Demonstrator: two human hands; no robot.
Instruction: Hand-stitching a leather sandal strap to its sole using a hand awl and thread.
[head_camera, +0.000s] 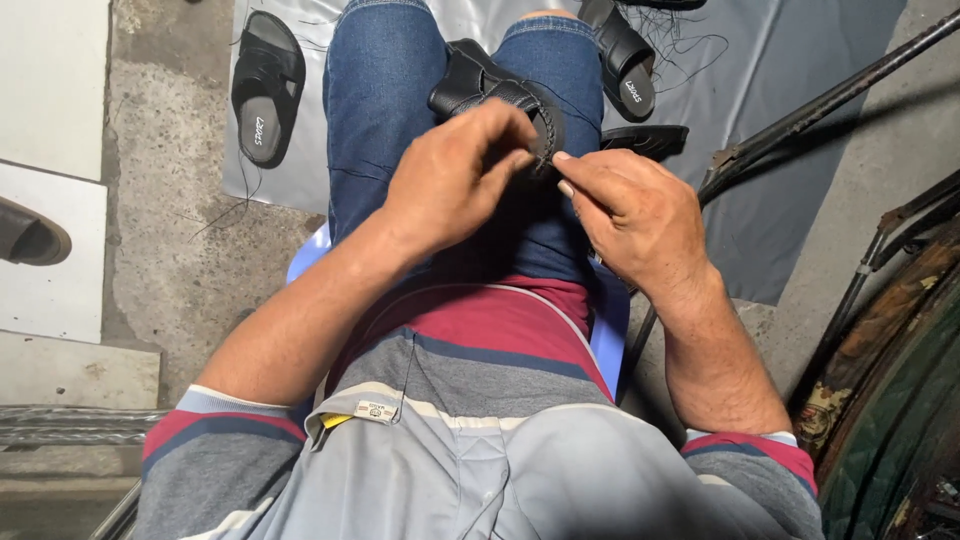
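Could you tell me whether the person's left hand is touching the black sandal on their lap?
Touching: the head view shows the left hand with fingertips pinching the stitched edge of the black sandal, no gap visible.

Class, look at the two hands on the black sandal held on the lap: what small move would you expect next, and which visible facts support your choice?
Probably the right hand draws away from the stitched edge of the black sandal, pulling slack through. Its fingertips pinch right at that edge, though no thread shows there, so this is a guess. The left hand grips the sandal, steadying it between the knees.
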